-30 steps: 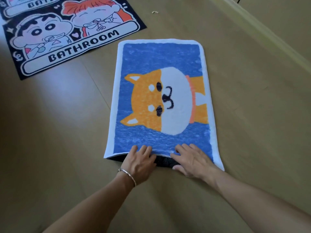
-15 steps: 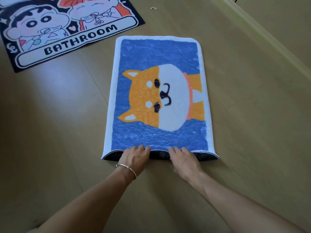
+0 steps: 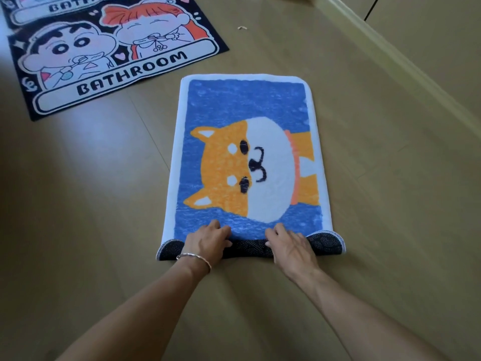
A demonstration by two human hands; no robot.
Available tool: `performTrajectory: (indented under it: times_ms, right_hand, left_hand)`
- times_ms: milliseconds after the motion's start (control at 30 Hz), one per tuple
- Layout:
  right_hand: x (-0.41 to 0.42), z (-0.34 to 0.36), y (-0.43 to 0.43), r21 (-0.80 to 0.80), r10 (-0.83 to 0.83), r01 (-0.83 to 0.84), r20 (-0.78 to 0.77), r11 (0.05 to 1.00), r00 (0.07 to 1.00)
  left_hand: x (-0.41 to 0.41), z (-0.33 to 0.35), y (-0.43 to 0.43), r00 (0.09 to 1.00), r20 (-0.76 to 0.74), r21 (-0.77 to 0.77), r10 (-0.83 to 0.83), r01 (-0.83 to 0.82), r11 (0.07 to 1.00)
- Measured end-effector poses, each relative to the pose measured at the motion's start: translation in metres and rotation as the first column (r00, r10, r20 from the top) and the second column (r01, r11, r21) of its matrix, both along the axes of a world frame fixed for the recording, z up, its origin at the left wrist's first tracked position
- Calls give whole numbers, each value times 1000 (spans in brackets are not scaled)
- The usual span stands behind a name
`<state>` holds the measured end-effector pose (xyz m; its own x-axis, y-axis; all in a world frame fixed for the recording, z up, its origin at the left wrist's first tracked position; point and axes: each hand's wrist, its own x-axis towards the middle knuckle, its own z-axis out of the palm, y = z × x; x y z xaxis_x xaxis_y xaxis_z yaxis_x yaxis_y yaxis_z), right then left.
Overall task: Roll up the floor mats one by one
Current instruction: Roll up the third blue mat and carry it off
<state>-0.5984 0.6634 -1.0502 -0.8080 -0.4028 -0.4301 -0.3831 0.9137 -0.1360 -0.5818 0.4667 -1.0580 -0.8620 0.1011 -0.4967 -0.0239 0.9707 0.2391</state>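
The dog mat (image 3: 247, 113) lies on the wooden floor (image 3: 91, 204) in front of the person, its near end turned into a short roll (image 3: 250, 248) showing dark dotted backing. The left hand (image 3: 208, 242) and right hand (image 3: 290, 244) curl their fingers over that roll, gripping it. Rolling well probably means pushing both hands forward evenly, so the roll comes out tight and square. The mat's long axis runs straight away from the person, and the dog's ears point left. A bathroom mat (image 3: 104, 61) lies well apart, far left.
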Motion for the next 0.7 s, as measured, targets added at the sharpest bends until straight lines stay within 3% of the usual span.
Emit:
performTrajectory:
  times_ms: [133, 267, 400, 567, 700]
  right_hand:
    - [5, -9, 14, 38, 215, -211, -196, 977, 957]
    - [11, -8, 30, 97, 293, -279, -193, 955, 936]
    - [9, -10, 23, 120, 199, -179, -189, 977, 962]
    - [4, -14, 24, 125, 116, -104, -90, 987, 989]
    - [-13, -2, 27, 69, 159, -160, 23, 985, 987]
  left_hand:
    - [6, 6, 4, 969, -150, -123, -197, 180, 976]
    - [25, -5, -5, 855, -304, -276, -420, 343, 898]
    - [36, -4, 0, 882, -259, -382, -395, 282, 880]
    - [25, 1, -6, 939, -141, -309, -313, 259, 915]
    - [12, 7, -17, 949, -18, -259, -314, 299, 918]
